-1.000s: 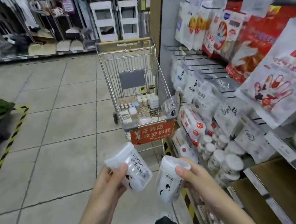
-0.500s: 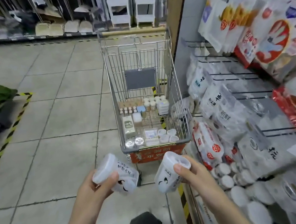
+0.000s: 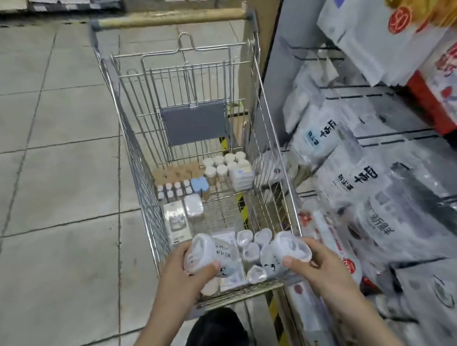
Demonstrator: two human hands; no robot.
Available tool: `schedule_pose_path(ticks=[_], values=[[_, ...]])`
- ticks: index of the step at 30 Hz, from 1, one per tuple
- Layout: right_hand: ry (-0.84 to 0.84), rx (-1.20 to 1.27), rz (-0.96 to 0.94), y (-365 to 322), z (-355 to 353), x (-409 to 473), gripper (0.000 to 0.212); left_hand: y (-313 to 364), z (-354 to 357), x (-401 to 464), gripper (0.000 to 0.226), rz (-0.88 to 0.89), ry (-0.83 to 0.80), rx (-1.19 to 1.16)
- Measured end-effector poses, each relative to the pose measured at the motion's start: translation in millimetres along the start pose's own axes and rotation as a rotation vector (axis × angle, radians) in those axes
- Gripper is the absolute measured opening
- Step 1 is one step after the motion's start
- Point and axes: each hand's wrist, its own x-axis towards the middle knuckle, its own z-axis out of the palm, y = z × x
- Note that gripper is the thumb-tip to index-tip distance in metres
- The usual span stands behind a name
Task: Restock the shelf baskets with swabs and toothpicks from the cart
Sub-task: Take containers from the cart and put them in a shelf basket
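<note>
While each of the two hands grips a clear plastic tub, both sit low over the near end of the cart (image 3: 273, 128), right above the stock lying in it. The left hand (image 3: 183, 273) curls round a lidded tub (image 3: 202, 253) tipped on its side, printed label facing up, thumb across its lower edge. The right hand (image 3: 318, 262) holds a second tub (image 3: 287, 247) the same way, lid end turned toward the camera. Held sideways by the body, each tub stays firmly in one hand, which suits carrying a pair at a time.

Just beneath and between them stand more small white-lidded tubs (image 3: 253, 245) of the same kind, packed against the cart's front wire wall beside flat clear packets (image 3: 231, 274). Farther back in the cart are rows of taller jars (image 3: 222, 167) and small bottles (image 3: 174, 189), probably the toothpicks and swabs, though the labels are too blurred to read.

To the right, the shelf (image 3: 387, 139) carries hanging white bags on wire hooks; the baskets to be filled are smeared by motion and cannot be made out clearly. My reading is that the person is at the cart end of a restocking trip.
</note>
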Motion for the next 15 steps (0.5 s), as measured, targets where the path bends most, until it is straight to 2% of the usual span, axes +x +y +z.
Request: schedule_pose_path(ticks=[8,12,15], values=[[0.05,-0.266,0.047,21,5,127,0.031,-12,48,131,0.063,-0.091,-0.055,0.225],[0.047,-0.444,0.048,48,15,188,0.056,-27,79,189,0.059,-0.075,-0.048,0.32],[0.042,-0.571,0.028,67,26,225,0.054,-50,99,229,0.053,-0.081,-0.045,0.366]])
